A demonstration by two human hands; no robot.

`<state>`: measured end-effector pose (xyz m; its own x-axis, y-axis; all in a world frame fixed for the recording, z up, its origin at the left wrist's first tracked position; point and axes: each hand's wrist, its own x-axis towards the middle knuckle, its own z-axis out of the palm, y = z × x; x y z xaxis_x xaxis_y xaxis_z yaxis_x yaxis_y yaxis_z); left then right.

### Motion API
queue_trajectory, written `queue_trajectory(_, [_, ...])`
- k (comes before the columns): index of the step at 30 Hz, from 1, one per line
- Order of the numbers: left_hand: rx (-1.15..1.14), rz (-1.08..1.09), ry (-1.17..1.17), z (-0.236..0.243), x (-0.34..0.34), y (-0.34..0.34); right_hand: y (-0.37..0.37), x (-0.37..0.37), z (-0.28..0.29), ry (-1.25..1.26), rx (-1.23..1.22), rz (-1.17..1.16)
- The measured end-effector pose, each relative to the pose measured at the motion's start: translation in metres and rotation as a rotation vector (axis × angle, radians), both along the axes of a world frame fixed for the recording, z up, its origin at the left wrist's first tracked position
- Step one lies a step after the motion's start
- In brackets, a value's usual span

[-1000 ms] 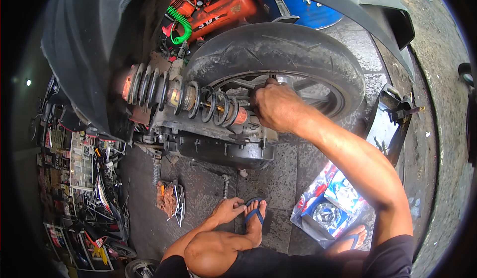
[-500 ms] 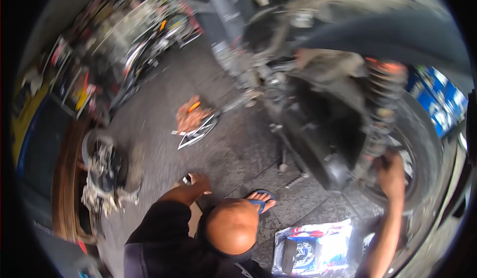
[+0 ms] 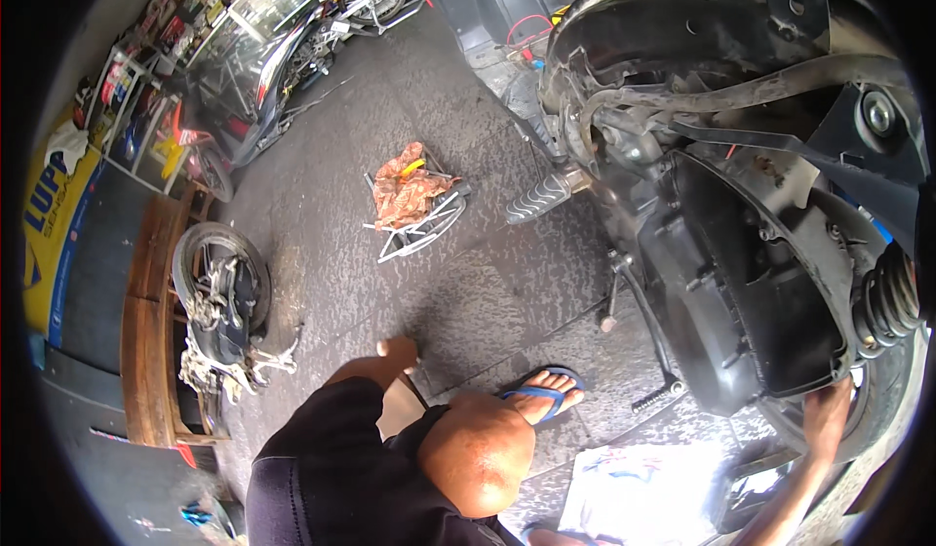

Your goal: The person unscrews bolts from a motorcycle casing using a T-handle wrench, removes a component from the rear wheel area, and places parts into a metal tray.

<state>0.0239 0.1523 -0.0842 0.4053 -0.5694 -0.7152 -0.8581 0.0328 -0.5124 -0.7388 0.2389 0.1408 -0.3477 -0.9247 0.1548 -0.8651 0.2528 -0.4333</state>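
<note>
Beige board (image 3: 398, 411) is standing beside the knee (image 3: 478, 453); the left hand (image 3: 397, 354) is now lying near it, no longer by the sandalled foot (image 3: 532, 409), its opening and hold escaping view. Farther off, the right hand (image 3: 827, 414) is still reaching to the rear wheel (image 3: 889, 400), its spread and grip likewise untellable; work is apparently dividing between 2 spots.

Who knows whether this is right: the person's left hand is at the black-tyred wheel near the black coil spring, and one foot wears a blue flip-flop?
Wrong hand: the head view shows the right hand at the black-tyred wheel near the black coil spring; one foot wears a blue flip-flop.
</note>
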Motion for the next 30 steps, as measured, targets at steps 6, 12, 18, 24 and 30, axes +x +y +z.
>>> queue_trajectory(6, [0.112, -0.071, 0.425, 0.019, -0.025, 0.034, 0.018, 0.009, -0.029, -0.008, -0.212, -0.206])
queue_trajectory(12, [-0.641, 0.017, 0.591, 0.003, -0.009, -0.054, 0.070, 0.116, -0.058, -0.428, -0.362, -0.918])
queue_trajectory(18, [-1.321, -0.064, 0.594, -0.003, 0.006, -0.185, 0.155, 0.217, -0.334, -0.366, 0.474, -0.380])
queue_trajectory(24, [-0.999, 0.278, 0.288, 0.053, 0.086, -0.289, 0.079, 0.280, -0.270, -0.186, 0.428, -0.506])
queue_trajectory(30, [-1.329, 0.168, 0.693, 0.096, 0.033, -0.279, 0.021, 0.299, -0.173, -0.410, 0.385, -0.334])
